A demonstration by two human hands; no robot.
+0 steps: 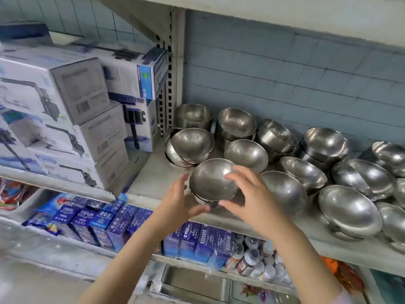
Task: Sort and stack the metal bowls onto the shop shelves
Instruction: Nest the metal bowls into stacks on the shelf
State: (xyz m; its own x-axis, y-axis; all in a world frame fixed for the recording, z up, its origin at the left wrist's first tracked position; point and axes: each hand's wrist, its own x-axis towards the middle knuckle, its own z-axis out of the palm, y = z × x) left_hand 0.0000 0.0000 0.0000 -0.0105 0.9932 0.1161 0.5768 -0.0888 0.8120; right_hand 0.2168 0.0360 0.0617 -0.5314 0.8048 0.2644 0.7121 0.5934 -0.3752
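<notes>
Small stack of metal bowls (211, 183) sits at front edge of the shelf (153, 172), center of frame, top bowl tilted w/ its opening facing the camera. Left hand (179, 202) just left of the stack, fingers spread open, thumb under the lower rim; touching or not, can't tell. Right hand (252, 198) on the stack's right side, also open, fingertips at the top bowl's rim, no firm grasp visible. More bowl stacks (324, 148) fill the shelf toward center-right and right. Pump boxes (65, 102) piled upper left. Blue packets (103, 220) on the lower shelf, bottom left.
</notes>
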